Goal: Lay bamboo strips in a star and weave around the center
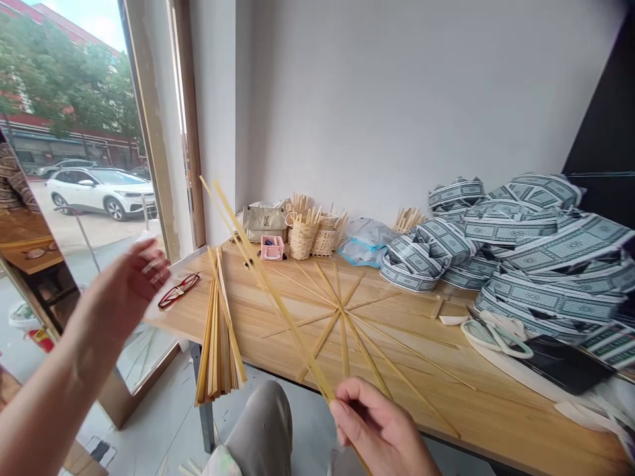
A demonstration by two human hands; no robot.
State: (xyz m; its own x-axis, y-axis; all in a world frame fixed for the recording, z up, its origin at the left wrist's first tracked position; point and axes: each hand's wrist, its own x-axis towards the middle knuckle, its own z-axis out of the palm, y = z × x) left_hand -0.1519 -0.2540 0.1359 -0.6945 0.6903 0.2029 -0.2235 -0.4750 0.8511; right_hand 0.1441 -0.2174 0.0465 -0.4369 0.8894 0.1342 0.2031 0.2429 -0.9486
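Observation:
My right hand (380, 426) is closed on a couple of long bamboo strips (268, 284) near their lower end; they slant up and left over the wooden table (496, 410). My left hand (131, 281) hovers open, blurred, at the table's left end, close to red glasses (178, 291). Several thin strips lie crossed in a star (342, 311) on the tabletop, just beyond my right hand. A bundle of flat strips (218, 337) overhangs the front edge.
Small woven baskets (312, 235), a pink box (272, 248) and a beige pouch (264, 221) stand at the back by the wall. Rolls of patterned band (536, 251) pile up at the right, with scissors (496, 334). A window is on the left; my knee (260, 423) is below the table edge.

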